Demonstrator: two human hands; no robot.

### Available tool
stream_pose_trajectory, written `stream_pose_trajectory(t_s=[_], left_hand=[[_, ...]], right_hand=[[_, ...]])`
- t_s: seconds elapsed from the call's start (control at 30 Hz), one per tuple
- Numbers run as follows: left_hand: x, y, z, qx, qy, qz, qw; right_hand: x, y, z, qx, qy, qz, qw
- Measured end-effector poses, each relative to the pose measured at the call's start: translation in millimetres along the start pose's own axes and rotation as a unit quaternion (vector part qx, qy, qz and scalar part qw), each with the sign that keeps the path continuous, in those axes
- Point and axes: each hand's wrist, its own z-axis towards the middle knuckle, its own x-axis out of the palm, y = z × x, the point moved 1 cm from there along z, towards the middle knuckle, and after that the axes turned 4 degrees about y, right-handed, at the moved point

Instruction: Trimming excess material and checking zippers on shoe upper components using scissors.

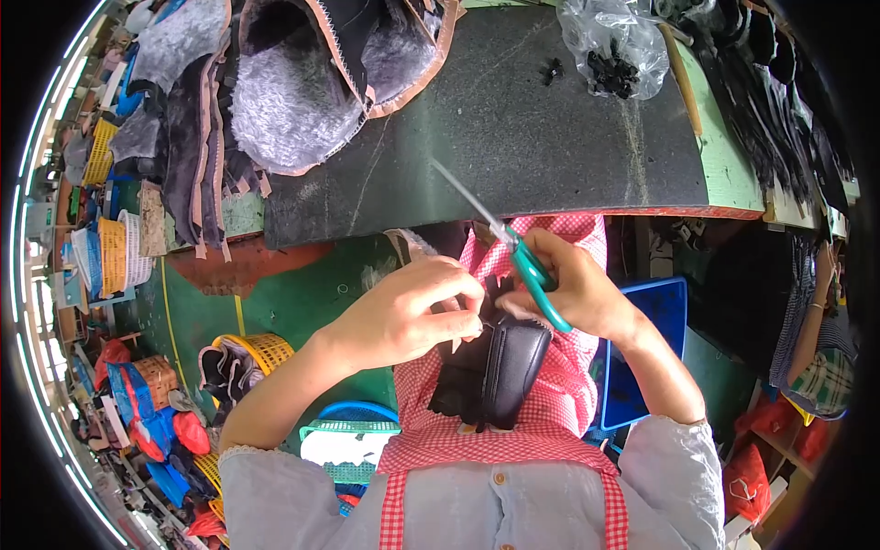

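Scissors with green handles [524, 259] are in my right hand [582, 286], their closed blades pointing up and left toward the table edge. On my lap, against the red checked apron [495, 449], lies a black leather boot upper [515, 368] with a smooth rounded panel. My left hand [412, 307] pinches at its upper edge, thumb and forefinger together, and a narrow tan strip shows below the fingers. What exactly lies between those fingertips is partly hidden. The lower fingers of my right hand rest by the top of the same leather.
Fur-lined boot uppers [293, 110] with tan edges are heaped on the dark worktable [513, 119] at left. A clear plastic bag [632, 46] of small black pieces lies farther back. Below the table stand a blue bin [674, 321] and a green basket [353, 472]. Another person's arm [816, 312] shows at far right.
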Motion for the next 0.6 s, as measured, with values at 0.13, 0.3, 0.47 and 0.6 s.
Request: stream_pose_trajectory(t_s=[0.13,0.3,0.47,0.6], left_hand=[[3.6,6.7,-2.9,-0.059,0.0,-0.05,0.997],[3.0,14.9,1.7,0.031,-0.037,0.033,0.998],[24.1,26.4,6.6,-0.027,-0.139,0.093,0.986],[24.9,0.7,11.6,-0.098,-0.013,0.206,0.974]], right_hand=[[6.2,1.7,-5.8,-0.07,0.024,0.045,0.996],[14.9,-8.3,-8.1,-0.071,0.028,0.063,0.995],[25.1,-20.2,-12.2,-0.243,-0.068,0.005,0.968],[23.8,-25.0,-20.5,-0.273,-0.103,-0.009,0.956]])
